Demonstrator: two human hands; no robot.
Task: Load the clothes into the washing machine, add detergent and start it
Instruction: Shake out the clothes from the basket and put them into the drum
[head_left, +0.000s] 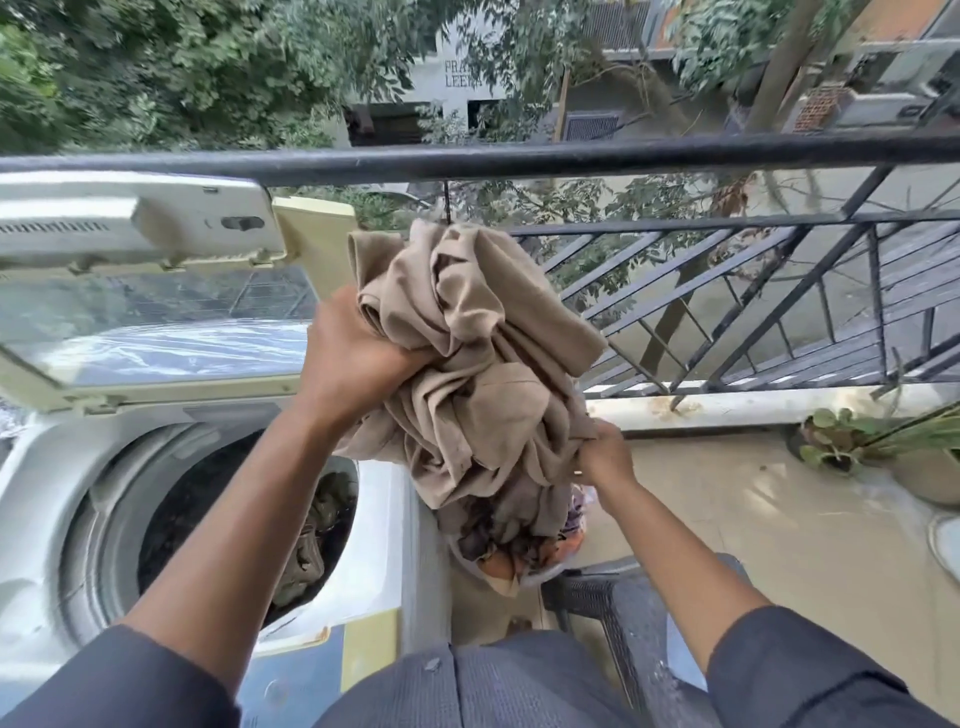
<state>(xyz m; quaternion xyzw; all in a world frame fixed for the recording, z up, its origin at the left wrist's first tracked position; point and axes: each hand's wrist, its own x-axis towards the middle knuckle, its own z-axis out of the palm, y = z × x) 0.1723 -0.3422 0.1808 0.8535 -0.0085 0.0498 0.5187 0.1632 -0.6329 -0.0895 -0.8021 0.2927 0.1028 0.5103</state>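
Note:
A top-loading washing machine stands at the left with its lid folded up. Dark olive clothes lie inside the drum. A bunched beige garment hangs in the air just right of the drum opening. My left hand grips its upper left part. My right hand grips its lower right edge. Below the garment sits a pile of mixed dark, orange and purple clothes beside the machine.
A black metal balcony railing runs across behind the machine, with trees and buildings beyond. A dark plastic stool or basket stands right of my body. Potted plants sit on the beige floor at the right.

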